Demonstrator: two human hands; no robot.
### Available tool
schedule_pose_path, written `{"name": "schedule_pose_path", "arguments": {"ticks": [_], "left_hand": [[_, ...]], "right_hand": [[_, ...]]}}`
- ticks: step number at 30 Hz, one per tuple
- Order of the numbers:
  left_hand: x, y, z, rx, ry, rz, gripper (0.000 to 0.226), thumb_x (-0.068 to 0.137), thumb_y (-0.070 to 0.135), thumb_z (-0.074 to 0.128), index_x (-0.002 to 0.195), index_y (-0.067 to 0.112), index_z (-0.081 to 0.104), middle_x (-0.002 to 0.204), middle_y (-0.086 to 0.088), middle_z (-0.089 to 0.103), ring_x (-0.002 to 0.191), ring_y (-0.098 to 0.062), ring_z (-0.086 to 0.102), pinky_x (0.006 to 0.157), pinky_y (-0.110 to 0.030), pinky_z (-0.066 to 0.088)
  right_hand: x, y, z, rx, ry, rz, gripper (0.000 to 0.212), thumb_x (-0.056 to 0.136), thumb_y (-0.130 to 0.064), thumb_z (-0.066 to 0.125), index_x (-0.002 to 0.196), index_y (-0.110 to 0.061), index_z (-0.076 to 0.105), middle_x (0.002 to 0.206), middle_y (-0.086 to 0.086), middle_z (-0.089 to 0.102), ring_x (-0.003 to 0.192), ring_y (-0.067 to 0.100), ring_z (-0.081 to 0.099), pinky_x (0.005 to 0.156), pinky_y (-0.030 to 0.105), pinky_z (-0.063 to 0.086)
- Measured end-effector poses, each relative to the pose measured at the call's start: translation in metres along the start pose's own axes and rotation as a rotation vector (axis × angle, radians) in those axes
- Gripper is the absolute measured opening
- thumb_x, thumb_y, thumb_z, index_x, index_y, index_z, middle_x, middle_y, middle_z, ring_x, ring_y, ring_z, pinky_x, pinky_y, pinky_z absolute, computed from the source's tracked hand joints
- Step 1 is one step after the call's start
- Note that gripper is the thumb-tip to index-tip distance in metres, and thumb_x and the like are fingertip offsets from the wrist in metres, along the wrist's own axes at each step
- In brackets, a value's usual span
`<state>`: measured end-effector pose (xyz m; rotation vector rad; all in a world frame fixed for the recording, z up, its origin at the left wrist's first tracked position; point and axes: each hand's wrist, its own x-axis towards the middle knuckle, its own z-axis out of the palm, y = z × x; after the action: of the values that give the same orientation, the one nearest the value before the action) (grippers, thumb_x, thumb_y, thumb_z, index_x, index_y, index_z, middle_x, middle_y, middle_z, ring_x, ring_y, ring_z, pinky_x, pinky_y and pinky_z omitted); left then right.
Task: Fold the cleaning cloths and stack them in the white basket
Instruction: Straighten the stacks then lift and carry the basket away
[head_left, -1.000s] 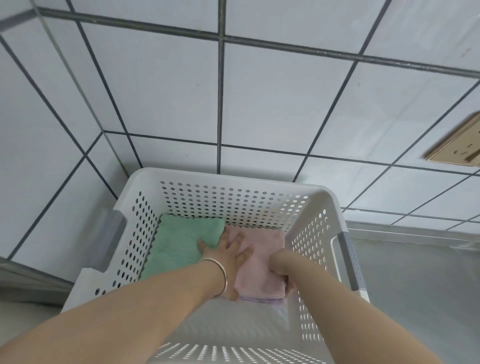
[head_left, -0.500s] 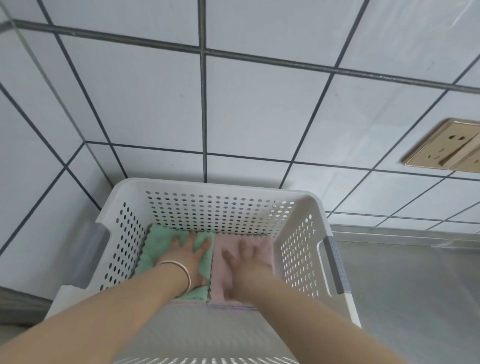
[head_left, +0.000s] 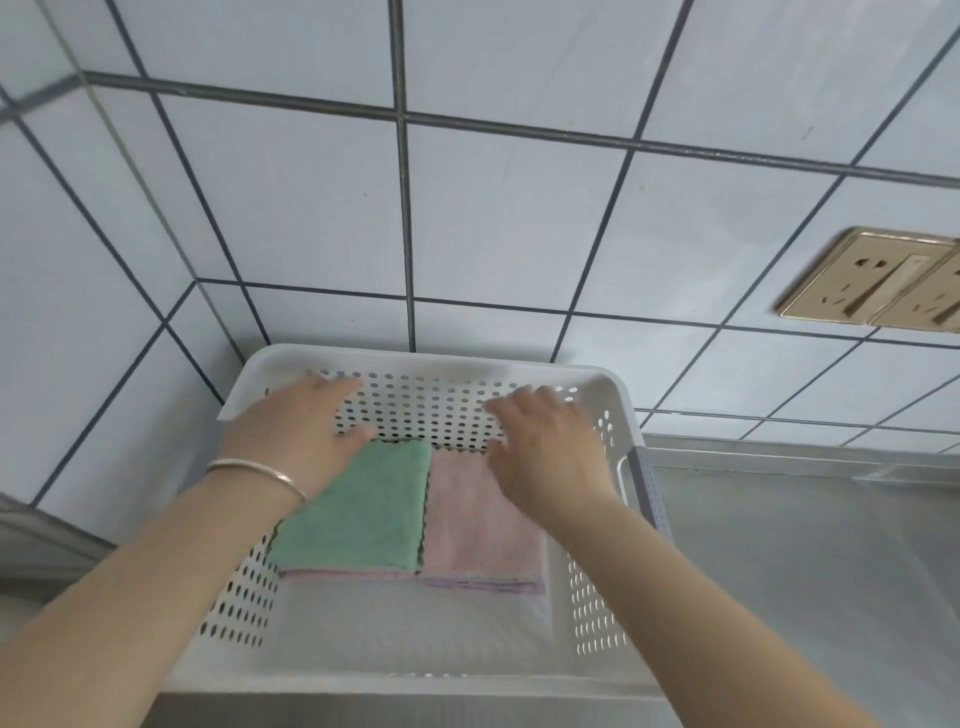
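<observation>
Looking down into a white basket (head_left: 415, 364) pushed against a tiled wall (head_left: 291, 218), on a grey table (head_left: 789, 561). Inside, at the far end of the basket floor, lay two stacks of folded cloths side by side, edges touching: a green cloth (head_left: 353, 512) topping the left stack, with a pink layer showing beneath; a pink cloth (head_left: 478, 525) topping the right stack, with a purple edge showing beneath. Hovered above the cloths near the perforated back wall were both hands, well apart from each other, fingers spread and relaxed, gripping nothing. Left hand (head_left: 296, 431), with a thin metal bracelet (head_left: 260, 470) at the wrist, partly covering the green cloth's far corner. Right hand (head_left: 545, 447) over the pink cloth's far corner; contact with the cloths could not be told. Mounted on the wall at upper right, gold sockets (head_left: 872, 283).
</observation>
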<state>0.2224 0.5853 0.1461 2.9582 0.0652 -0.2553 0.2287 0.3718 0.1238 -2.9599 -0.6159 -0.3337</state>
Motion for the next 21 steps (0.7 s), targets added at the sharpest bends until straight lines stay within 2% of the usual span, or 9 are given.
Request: {"name": "schedule_pose_path", "arguments": {"ticks": [2,3,6,8,10,12,14,18,21], "left_hand": [[-0.020,-0.018,-0.006,-0.064,0.123,-0.056,0.056,0.091,0.042,0.049,0.142,0.026,0.032,0.147,-0.001,0.034,0.131,-0.023,0.037,0.104,-0.039,0.037],[-0.026,-0.026,-0.003,-0.102,0.144,-0.081,0.057,0.090,0.039,0.052,0.142,0.023,0.035,0.147,-0.004,0.033,0.133,-0.024,0.033,0.107,-0.040,0.034],[-0.044,-0.040,0.009,-0.139,0.111,-0.156,0.062,0.087,0.034,0.059,0.142,0.017,0.034,0.150,-0.006,0.023,0.136,-0.026,0.027,0.110,-0.040,0.030],[-0.052,-0.044,0.014,-0.160,0.101,-0.209,0.066,0.086,0.031,0.061,0.143,0.016,0.031,0.149,-0.008,0.022,0.132,-0.028,0.034,0.106,-0.041,0.034],[-0.056,-0.047,0.015,-0.199,0.089,-0.262,0.066,0.087,0.026,0.060,0.144,0.015,0.029,0.144,-0.013,0.029,0.125,-0.031,0.041,0.099,-0.040,0.038],[-0.056,-0.049,0.015,-0.226,0.084,-0.287,0.059,0.088,0.021,0.058,0.141,0.016,0.033,0.131,-0.017,0.043,0.111,-0.035,0.050,0.090,-0.040,0.043],[-0.056,-0.049,0.011,-0.246,0.110,-0.269,0.048,0.089,0.017,0.055,0.135,0.013,0.040,0.123,-0.018,0.052,0.104,-0.035,0.054,0.085,-0.039,0.044],[-0.063,-0.052,0.005,-0.520,0.147,-0.315,0.045,0.091,0.011,0.048,0.134,0.021,0.042,0.119,-0.012,0.059,0.088,-0.031,0.059,0.071,-0.034,0.044],[-0.085,-0.045,-0.005,-0.828,0.119,-0.301,0.019,0.092,0.011,0.051,0.107,0.018,0.061,0.097,-0.021,0.067,0.074,-0.025,0.058,0.068,-0.031,0.041]], "right_hand": [[-0.016,0.019,-0.010,-0.001,0.271,0.172,0.032,0.067,-0.009,0.070,0.099,-0.011,0.066,0.091,0.008,0.064,0.084,0.032,0.060,0.069,0.039,0.049],[-0.023,0.031,-0.015,0.005,0.270,0.295,0.037,0.068,-0.009,0.069,0.105,-0.011,0.064,0.098,0.010,0.062,0.089,0.034,0.057,0.071,0.040,0.047],[-0.044,0.056,-0.020,0.219,-0.070,0.721,0.050,0.082,-0.017,0.056,0.130,-0.013,0.045,0.122,0.009,0.048,0.108,0.030,0.047,0.082,0.036,0.040],[-0.054,0.061,-0.016,0.575,-0.196,0.894,0.032,0.084,-0.018,0.051,0.116,-0.016,0.052,0.110,0.008,0.054,0.090,0.028,0.055,0.068,0.029,0.041],[-0.058,0.060,-0.014,0.734,-0.169,0.947,0.009,0.083,-0.016,0.049,0.076,-0.015,0.052,0.081,0.010,0.056,0.064,0.023,0.049,0.058,0.025,0.037],[-0.058,0.060,-0.013,0.722,-0.154,0.937,0.028,0.084,-0.015,0.048,0.058,-0.015,0.038,0.063,0.008,0.048,0.056,0.020,0.040,0.055,0.027,0.032],[-0.061,0.056,-0.017,0.673,-0.097,0.935,0.036,0.086,-0.013,0.046,0.054,-0.016,0.029,0.056,0.004,0.039,0.054,0.021,0.034,0.052,0.028,0.026],[-0.078,0.053,-0.026,0.848,-0.033,0.988,0.031,0.087,-0.012,0.047,0.058,-0.014,0.036,0.058,0.006,0.042,0.045,0.020,0.044,0.043,0.020,0.035],[-0.107,0.060,-0.046,0.975,0.000,0.977,0.029,0.088,-0.012,0.050,0.060,-0.010,0.045,0.052,0.004,0.044,0.039,0.017,0.040,0.042,0.023,0.034]]}}
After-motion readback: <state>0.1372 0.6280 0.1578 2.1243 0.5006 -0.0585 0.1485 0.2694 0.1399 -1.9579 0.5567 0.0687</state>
